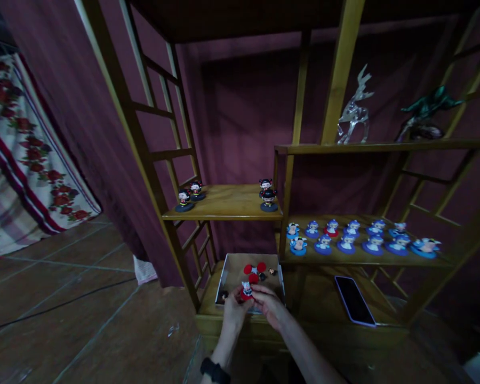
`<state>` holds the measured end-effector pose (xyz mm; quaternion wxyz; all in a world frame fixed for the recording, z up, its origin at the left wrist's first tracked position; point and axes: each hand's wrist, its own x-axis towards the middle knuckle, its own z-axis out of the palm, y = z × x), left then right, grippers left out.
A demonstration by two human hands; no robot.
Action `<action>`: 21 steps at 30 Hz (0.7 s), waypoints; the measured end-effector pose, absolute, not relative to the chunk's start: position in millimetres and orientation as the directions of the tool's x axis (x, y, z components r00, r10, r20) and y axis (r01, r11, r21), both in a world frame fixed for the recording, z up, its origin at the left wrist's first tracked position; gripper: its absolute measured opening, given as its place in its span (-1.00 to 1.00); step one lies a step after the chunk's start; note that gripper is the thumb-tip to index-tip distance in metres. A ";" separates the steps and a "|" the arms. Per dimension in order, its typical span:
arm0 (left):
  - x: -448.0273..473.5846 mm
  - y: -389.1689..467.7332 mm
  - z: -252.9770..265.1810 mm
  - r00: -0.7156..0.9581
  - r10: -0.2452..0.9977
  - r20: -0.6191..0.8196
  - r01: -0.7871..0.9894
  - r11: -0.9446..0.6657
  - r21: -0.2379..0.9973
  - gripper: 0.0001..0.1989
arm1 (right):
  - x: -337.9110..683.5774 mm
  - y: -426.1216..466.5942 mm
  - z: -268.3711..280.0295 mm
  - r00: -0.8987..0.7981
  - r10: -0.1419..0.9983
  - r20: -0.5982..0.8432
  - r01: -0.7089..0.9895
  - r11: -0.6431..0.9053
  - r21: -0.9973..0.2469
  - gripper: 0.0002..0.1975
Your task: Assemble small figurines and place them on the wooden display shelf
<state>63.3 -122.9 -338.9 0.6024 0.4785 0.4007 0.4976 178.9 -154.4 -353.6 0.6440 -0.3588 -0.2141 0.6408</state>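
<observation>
A small figurine (247, 289) with a pale head and a red round base is held between my two hands, over a shallow cardboard box (236, 262). My left hand (234, 311) grips it from the left with bent fingers. Closed against its right side are the fingers of my right hand (269, 304). Inside the box lie several red discs (261, 266), a small brown-and-pale figurine (272, 271) and a dark round piece (263, 277). Another dark figurine (224, 295) rests at the box's left side, close to my left hand.
Several black-haired figurines (268, 199) stand on the shelf (232, 201) above the box. Rows of purple and blue figurines (347, 242) fill the right shelf. Below them lies a phone (354, 300). Higher up are a clear deer ornament (355, 114) and a green ornament (432, 109).
</observation>
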 end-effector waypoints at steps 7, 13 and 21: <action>51.6 -151.8 -303.4 0.160 0.987 0.032 -0.081 -0.019 0.997 -0.61 | 188.8 -192.6 -349.7 0.050 0.985 -0.165 -0.687 -0.086 -0.722 -0.63; 39.2 -168.3 -222.2 0.208 0.972 0.107 -0.091 -0.089 0.992 -0.59 | 208.2 -225.2 -353.8 0.086 0.971 -0.223 -0.611 -0.126 -0.782 -0.58; 29.2 -174.1 -104.9 0.195 0.940 0.280 -0.141 -0.255 0.957 -0.48 | 217.1 -258.5 -351.2 0.156 0.955 -0.252 -0.583 -0.117 -0.804 -0.57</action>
